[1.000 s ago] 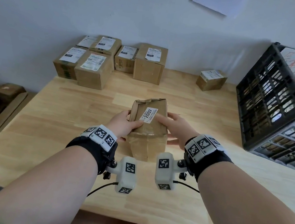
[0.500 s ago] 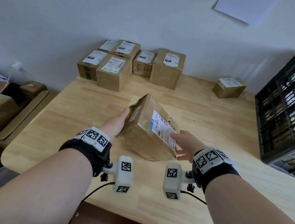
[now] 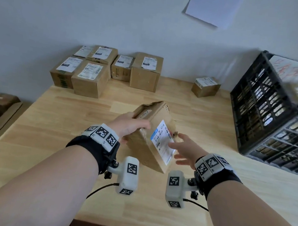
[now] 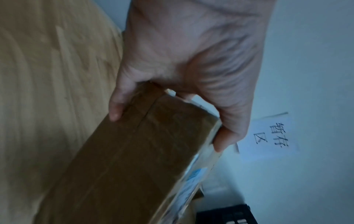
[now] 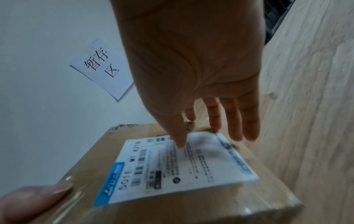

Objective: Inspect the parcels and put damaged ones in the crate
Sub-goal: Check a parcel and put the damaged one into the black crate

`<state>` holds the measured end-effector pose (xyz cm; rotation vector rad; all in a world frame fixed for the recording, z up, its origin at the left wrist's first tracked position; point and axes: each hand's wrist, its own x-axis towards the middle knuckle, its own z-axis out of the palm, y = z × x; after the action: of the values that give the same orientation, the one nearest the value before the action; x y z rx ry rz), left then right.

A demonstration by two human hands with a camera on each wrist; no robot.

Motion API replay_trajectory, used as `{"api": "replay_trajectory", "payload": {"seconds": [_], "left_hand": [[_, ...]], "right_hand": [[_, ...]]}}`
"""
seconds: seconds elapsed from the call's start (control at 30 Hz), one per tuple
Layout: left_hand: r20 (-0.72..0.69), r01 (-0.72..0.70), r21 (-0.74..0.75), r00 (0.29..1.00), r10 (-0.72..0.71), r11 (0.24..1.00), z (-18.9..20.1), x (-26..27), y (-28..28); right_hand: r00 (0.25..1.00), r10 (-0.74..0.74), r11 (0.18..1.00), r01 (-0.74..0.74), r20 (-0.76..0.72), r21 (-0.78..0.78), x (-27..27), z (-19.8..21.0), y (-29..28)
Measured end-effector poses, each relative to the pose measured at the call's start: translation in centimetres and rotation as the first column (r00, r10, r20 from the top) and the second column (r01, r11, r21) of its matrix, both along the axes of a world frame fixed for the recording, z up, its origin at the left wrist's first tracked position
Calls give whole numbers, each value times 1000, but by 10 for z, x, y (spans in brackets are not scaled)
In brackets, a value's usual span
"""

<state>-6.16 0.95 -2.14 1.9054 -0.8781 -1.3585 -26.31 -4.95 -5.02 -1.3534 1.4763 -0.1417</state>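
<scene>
Left hand (image 3: 130,127) grips tilted cardboard parcel (image 3: 146,146) above table (image 3: 56,139), fingers curled round its edge. Right hand (image 3: 186,151) open beside shipping label (image 3: 161,140), fingers straight, holding nothing.

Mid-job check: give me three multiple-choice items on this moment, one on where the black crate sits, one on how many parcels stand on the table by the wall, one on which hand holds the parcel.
1. Where is the crate?
A. on the table's right side
B. on the floor to the left
C. in the person's hands

2. How many parcels stand by the wall?
A. two
B. seven
C. twelve

3. What holds the parcel?
A. right hand alone
B. left hand, gripping it
C. nothing, it lies flat

Key: 1 A, it stands at the table's right edge; 2 B, a cluster of six plus a lone one; 3 B, left fingers curl round it, right fingers are straight.
</scene>
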Motion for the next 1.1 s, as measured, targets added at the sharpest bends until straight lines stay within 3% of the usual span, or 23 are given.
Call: {"api": "replay_trajectory", "payload": {"seconds": [0.13,0.33,0.57,0.7,0.8,0.9,1.1], "left_hand": [[-11,22,-146,1000,-24,989,22,-24,-20],[121,201,-366,978,-168,909,74,-62,-64],[129,196,-528,980,-151,826,144,-140,-121],[76,119,-597,993,-92,794,178,-186,-155],[37,48,-616,999,-32,786,194,-221,-182],[-8,-9,-622,1000,6,783,203,-258,-205],[-27,-33,-630,999,20,776,210,-324,-249]], "right_hand": [[995,-38,973,15,-97,-231,-38,15,-20],[972,-16,897,-90,-236,-433,-90,48,-71],[994,-76,800,14,-77,-599,-165,121,-131],[986,-95,744,160,135,-648,-213,168,-166],[938,-139,717,316,317,-622,-248,195,-188],[910,-191,680,393,369,-618,-283,214,-203],[919,-281,733,391,275,-557,-348,226,-234]]}}
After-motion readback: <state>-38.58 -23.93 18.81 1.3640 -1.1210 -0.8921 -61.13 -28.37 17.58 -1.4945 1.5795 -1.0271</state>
